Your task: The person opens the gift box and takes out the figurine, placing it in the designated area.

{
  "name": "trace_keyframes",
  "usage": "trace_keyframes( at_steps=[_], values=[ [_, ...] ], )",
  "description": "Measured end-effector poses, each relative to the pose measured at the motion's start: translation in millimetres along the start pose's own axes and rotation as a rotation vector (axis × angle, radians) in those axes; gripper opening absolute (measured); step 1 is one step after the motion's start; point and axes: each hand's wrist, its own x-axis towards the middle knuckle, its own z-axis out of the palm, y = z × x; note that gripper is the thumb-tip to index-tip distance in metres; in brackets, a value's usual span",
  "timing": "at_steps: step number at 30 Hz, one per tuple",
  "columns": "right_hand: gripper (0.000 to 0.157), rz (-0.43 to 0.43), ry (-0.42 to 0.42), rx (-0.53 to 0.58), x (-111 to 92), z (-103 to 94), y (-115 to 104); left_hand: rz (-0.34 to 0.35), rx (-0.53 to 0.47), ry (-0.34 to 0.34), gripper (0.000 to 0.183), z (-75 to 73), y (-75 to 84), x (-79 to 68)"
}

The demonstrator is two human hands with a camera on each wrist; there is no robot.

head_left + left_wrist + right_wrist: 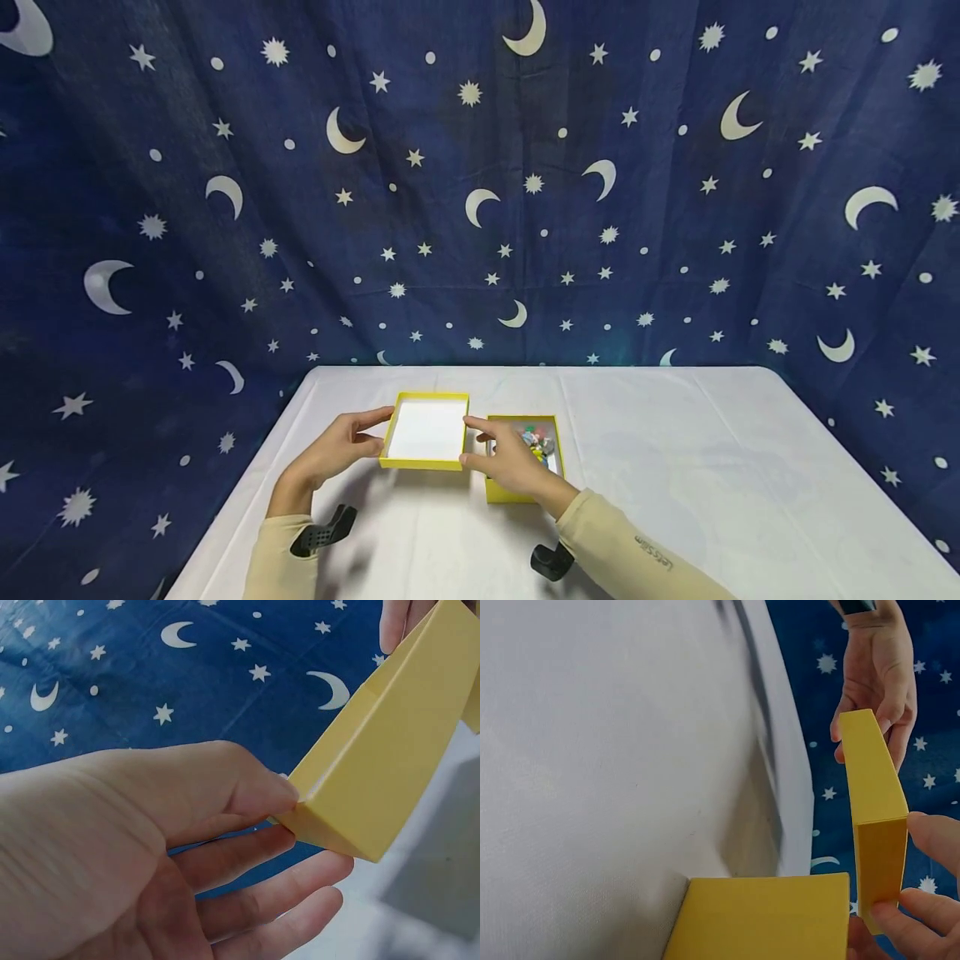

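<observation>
A shallow yellow box lid with a white inside is held above the table, its hollow side facing up. My left hand grips its left edge; in the left wrist view the thumb and fingers pinch one corner of the lid. At the opposite side my right hand holds the lid's right edge between thumb and fingers. Below and behind the right hand stands an uncovered yellow box, partly hidden by that hand. Small multicoloured pieces lie inside it, too small to tell their kind.
A white-covered table spreads under both hands. Behind and beside it hangs a dark blue curtain with moons and stars. Black devices are strapped at the left wrist and right wrist.
</observation>
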Motion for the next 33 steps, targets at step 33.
trace_keyframes(
  at_steps=[33],
  values=[
    [0.059,0.017,-0.085,-0.449,5.7,20.0,-2.8,-0.084,0.014,-0.006,0.061,-1.3,-26.6,0.2]
  ],
)
